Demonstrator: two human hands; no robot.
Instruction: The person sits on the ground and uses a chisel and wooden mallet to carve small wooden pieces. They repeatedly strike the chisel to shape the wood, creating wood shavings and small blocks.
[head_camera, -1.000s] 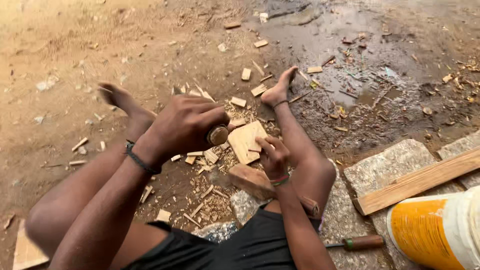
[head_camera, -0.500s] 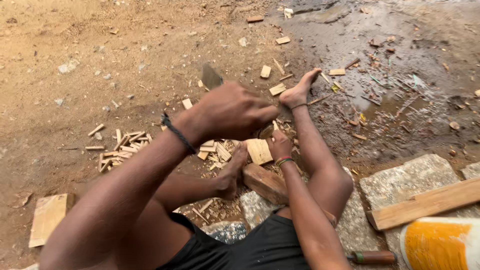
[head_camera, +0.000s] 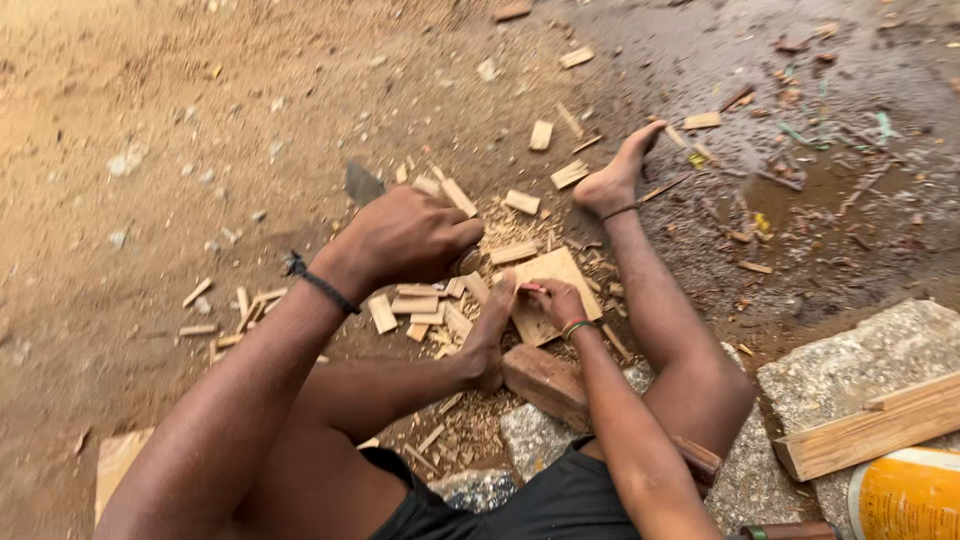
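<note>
I see my left hand (head_camera: 405, 238) clamped on a dark-bladed chopper (head_camera: 364, 183), raised up-left of the flat pale wooden piece (head_camera: 548, 290) my right hand (head_camera: 557, 303) pinches upright.

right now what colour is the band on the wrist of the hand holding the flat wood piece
Green and red, a thin band on the right hand; seen in the head view.

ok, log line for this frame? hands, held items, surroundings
left hand: grips blade tool, raised | right hand: steadies wood piece on brick | ground: wood chips around
</note>
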